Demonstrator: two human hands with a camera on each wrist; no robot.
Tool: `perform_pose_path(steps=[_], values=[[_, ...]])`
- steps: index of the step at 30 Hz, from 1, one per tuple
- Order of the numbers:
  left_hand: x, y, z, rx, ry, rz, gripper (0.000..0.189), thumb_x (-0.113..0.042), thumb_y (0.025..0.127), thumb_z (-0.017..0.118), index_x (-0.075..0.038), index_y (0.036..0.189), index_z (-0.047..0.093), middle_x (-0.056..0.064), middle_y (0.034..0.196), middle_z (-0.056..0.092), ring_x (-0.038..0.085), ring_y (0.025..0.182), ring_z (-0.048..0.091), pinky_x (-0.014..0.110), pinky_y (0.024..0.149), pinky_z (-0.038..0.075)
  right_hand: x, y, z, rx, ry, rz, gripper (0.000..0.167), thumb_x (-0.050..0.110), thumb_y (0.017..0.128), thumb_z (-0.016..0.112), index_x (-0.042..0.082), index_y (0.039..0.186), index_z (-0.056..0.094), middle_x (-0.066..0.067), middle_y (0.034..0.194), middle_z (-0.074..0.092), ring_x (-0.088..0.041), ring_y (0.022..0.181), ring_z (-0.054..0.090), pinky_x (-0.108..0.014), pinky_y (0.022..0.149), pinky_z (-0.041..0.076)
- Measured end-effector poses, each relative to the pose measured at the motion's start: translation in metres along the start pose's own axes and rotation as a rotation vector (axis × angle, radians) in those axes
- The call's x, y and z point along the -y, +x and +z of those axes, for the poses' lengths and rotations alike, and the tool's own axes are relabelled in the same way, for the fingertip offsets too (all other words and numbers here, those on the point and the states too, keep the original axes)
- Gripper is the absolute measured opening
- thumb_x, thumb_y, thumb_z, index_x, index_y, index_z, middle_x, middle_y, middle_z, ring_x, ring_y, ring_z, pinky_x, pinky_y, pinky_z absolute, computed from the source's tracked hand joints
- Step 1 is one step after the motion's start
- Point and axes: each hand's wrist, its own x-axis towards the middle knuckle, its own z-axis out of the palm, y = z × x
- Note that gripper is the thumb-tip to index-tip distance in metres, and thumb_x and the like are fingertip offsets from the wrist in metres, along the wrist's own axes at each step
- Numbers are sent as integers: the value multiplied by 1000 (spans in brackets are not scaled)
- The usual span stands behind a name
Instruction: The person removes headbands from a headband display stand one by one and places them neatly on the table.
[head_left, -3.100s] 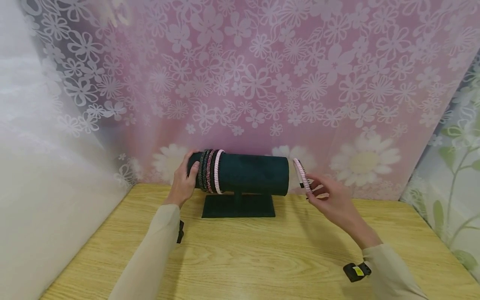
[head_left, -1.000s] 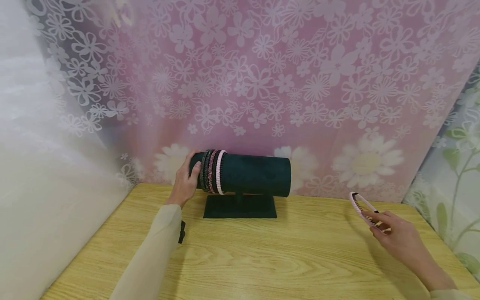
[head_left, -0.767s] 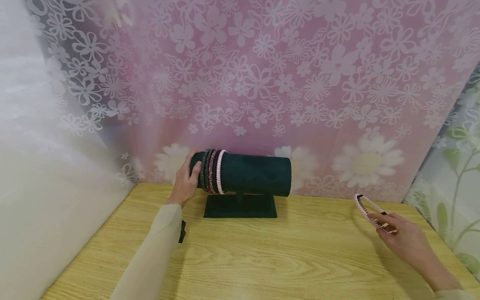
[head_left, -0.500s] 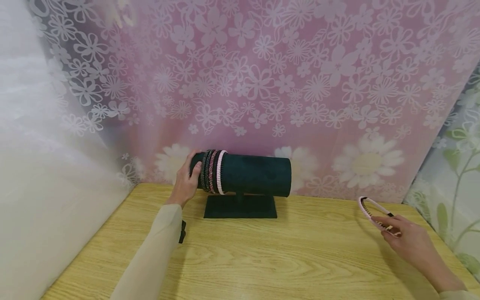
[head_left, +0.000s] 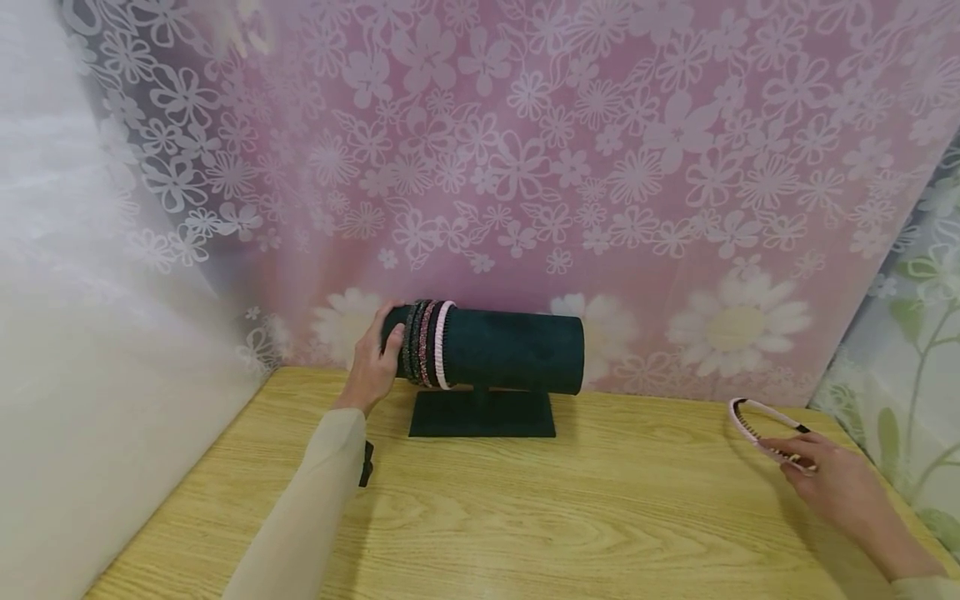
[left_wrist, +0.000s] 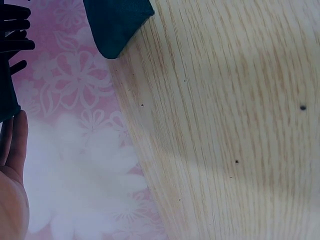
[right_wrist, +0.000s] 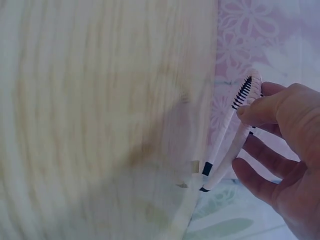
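Note:
A dark green padded headband stand (head_left: 517,350) has a horizontal roll on a post over a flat base. My left hand (head_left: 369,367) grips the roll's left end, thumb in front and fingers over the top. Beside that hand several headbands ring the roll: dark speckled ones, a pink-and-black one (head_left: 425,343) and a pale pink one (head_left: 442,346) furthest right. Away to the right, my right hand (right_wrist: 295,130) pinches a pale pink wrapped headband (right_wrist: 235,145) between thumb and fingers. Black comb teeth line its inner side, and black pieces mark its ends.
The stand rests on a wood-grain table (head_left: 480,517) near its back edge. A pink flowered curtain (head_left: 495,208) hangs right behind it. White sheeting (head_left: 97,375) closes the left side, and a leaf-patterned curtain (head_left: 926,350) the right. A black wrist device (head_left: 367,464) sits on the left sleeve.
My right hand has carried the pale pink headband from beside the roll's right end out to the right and lower, tilting it flatter. The left hand keeps its grip on the stand.

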Motion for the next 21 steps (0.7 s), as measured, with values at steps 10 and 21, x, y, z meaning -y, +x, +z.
perform_pose_path(steps=[10,21], values=[[1,0,1,-4,11,-1,50,-43,110,39,-26,156,39,6,155,50,32,129,58,55,107,46,-16,-1,0,99,-71,37,29,-5,74,80,3,102,78,-15,89,68,4,53,40,-23,48,33],[-1,0,1,-12,13,-3,49,-44,110,39,-26,155,40,6,154,51,32,126,59,55,106,47,-38,-3,1,156,-76,75,27,-2,75,78,3,101,79,-24,96,69,-5,61,46,-28,53,37]])
